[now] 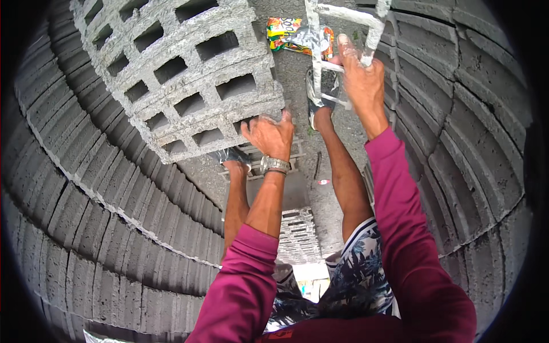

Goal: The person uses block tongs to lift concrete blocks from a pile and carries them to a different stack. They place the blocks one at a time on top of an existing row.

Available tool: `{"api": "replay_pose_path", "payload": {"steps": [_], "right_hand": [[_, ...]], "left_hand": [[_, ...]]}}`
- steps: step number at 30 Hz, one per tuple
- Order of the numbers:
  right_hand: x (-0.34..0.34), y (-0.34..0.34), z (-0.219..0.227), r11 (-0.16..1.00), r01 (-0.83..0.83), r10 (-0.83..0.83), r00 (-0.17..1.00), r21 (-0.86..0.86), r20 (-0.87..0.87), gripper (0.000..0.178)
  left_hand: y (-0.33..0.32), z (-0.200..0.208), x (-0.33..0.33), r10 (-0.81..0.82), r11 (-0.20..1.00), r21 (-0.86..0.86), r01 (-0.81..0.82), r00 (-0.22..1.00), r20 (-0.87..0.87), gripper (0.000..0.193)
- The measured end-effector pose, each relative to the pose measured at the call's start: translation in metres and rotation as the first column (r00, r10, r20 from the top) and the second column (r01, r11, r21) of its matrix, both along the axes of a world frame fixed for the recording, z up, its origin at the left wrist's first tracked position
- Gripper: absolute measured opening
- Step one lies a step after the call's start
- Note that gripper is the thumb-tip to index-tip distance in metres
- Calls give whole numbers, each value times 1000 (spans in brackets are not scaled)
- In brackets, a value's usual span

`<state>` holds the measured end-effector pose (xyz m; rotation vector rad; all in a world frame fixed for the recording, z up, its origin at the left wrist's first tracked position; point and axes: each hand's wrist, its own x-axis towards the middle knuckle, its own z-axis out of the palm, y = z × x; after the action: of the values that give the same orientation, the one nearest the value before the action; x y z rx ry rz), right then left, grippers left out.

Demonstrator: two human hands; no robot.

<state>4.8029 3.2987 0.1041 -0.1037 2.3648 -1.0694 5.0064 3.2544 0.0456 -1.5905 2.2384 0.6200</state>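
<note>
While against left hand (270, 136), blocks (184, 88)

The blocks (186, 88) look rough, matt concrete (watch (275, 164): shiny metal).

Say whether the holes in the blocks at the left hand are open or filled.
Open: the concrete blocks touched by the left hand show dark, unfilled hollows.

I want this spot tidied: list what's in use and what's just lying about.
In use:
block stack, touched by the left hand
white frame, held in the right hand

Apparently just lying about:
colourful packet
dark stick-like piece
small red-and-white scrap
</note>
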Motion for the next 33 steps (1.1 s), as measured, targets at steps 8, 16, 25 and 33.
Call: {"api": "replay_pose_path", "payload": {"steps": [8,16,25,33], "right_hand": [[30,22,-84,874,442,-351,860,-199,370,60],[39,1,-95,792,507,-445,861,-341,246,56],[44,2,-97,856,401,-440,896,-327,-52,22],[88,0,-127,799,508,-509,856,-322,88,25]], "left_hand": [[-9,34,35,147,985,102,-142,988,-49,56],[-19,43,79,252,926,320,-200,959,-127,45],[-17,58,58,470,823,447,-351,863,-186,40],[-14,66,47,405,856,403,-322,904,-137,39]]}}
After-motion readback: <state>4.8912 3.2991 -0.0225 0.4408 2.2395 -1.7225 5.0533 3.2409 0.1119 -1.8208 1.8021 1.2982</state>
